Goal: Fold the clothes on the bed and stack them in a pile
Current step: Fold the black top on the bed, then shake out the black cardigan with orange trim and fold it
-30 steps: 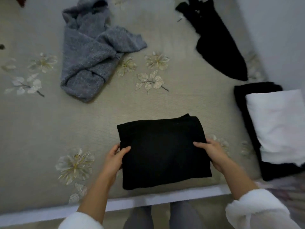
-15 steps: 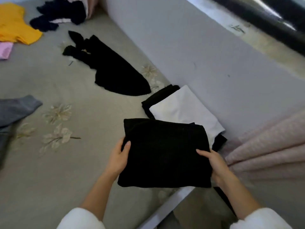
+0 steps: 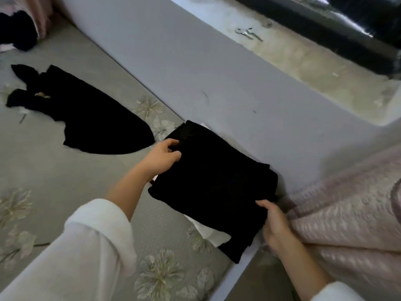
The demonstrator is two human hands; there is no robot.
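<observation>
Folding looks partly done from where I stand. A folded black garment (image 3: 217,183) lies on top of the pile at the corner of the bed (image 3: 54,174), close against the grey wall (image 3: 195,72). A white piece (image 3: 206,231) peeps out beneath it, with another black layer (image 3: 236,248) under that. I'd say this one is being set in place and has not yet been let go.

There is more to fold, as far as I can see. A loose black garment (image 3: 97,124) lies spread on the bed to the left, well apart from the pile. A dark heap (image 3: 17,29) sits at the far end, too blurred to say what is in it.

Both hands hold the folded garment. The left hand (image 3: 162,158) grips its far left edge, fingers curled onto the cloth. The right hand (image 3: 274,224) is closed round the near right corner, just beside a pink blanket (image 3: 347,213).
</observation>
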